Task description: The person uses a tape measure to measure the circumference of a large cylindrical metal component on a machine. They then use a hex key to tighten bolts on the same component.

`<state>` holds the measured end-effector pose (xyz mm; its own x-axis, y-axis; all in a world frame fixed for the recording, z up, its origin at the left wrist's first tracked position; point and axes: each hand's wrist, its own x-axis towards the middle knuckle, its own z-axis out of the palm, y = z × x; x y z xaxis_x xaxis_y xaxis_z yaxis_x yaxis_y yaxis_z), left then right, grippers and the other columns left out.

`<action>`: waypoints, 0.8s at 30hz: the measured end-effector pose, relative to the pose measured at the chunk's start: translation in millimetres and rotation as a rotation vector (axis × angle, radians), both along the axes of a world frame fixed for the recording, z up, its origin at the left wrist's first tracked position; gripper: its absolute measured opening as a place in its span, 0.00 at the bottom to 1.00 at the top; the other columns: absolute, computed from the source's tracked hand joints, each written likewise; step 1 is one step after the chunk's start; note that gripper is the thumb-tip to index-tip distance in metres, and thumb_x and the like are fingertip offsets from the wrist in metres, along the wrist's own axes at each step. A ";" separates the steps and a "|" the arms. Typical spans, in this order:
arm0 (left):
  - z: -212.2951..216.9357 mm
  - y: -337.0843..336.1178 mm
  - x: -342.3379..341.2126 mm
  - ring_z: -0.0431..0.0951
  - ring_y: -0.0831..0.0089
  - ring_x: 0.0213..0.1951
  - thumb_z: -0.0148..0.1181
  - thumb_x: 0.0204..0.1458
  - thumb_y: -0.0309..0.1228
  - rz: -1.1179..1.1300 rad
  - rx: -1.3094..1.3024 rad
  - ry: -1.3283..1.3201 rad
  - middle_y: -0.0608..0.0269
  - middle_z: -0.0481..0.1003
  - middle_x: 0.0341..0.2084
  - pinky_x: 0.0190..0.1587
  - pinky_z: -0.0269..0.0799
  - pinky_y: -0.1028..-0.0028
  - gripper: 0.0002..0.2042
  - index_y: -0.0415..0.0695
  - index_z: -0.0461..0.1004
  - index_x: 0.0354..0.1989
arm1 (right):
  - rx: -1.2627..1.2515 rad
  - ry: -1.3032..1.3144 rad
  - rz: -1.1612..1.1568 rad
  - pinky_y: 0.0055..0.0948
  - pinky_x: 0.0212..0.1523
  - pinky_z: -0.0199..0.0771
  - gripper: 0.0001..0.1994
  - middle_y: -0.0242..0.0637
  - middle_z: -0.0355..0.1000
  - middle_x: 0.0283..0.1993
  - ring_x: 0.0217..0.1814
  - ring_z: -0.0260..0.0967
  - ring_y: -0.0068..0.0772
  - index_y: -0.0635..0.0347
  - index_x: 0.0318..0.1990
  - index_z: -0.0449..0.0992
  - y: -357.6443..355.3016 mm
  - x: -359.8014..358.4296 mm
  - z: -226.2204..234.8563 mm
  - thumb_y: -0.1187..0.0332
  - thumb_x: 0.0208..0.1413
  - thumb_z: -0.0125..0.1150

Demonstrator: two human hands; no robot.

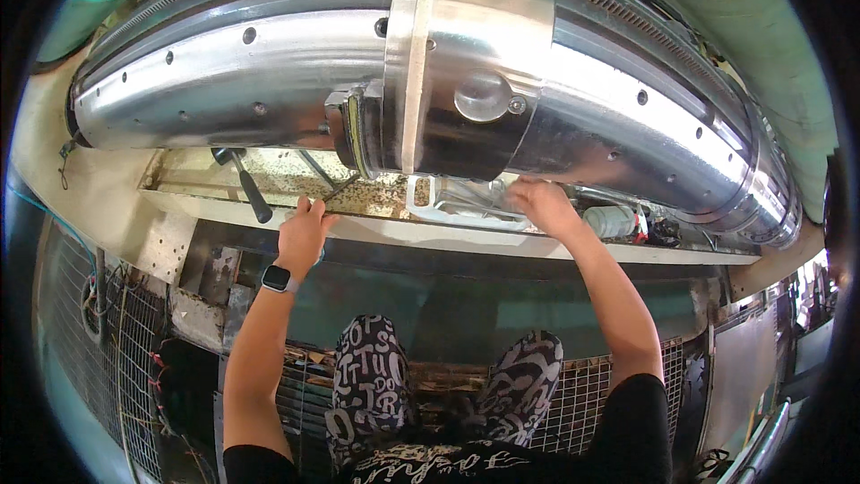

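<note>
My left hand (303, 237), with a watch on its wrist, is at the front edge of a long cream trough (376, 222). Its closed fingers grip one end of a dark T-shaped bar tool (341, 188), whose shaft slants back under the big steel cylinder (278, 81). Further right, my right hand (544, 203) reaches over the trough with fingers bent together. Beside its fingertips lie several metal tools (479, 194) in a white plastic tray (439, 213). Whatever those fingers hold is hidden.
The steel cylinder with its wide collar (479, 45) overhangs the trough. Left of my left hand, a black-handled lever (254, 194) sticks out. A clear jar (611, 221) stands right of my right hand. Wire mesh (573, 394) lies below, around my knees.
</note>
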<state>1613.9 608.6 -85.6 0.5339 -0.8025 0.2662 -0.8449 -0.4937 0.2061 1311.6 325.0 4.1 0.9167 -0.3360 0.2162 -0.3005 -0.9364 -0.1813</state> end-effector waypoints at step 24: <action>-7.4 4.6 5.1 0.74 0.50 0.29 0.51 0.54 0.44 0.030 -0.040 -0.056 0.50 0.67 0.38 0.27 0.71 0.58 0.16 0.43 0.65 0.36 | 0.284 0.313 -0.383 0.38 0.49 0.68 0.24 0.56 0.70 0.46 0.49 0.68 0.52 0.64 0.44 0.73 11.5 81.2 0.7 0.55 0.45 0.51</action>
<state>1619.0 613.2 -92.9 0.5408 -0.7745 0.3280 -0.8407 -0.5109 0.1796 1392.9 336.5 4.8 0.7237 -0.6626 -0.1932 -0.6890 -0.6774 -0.2576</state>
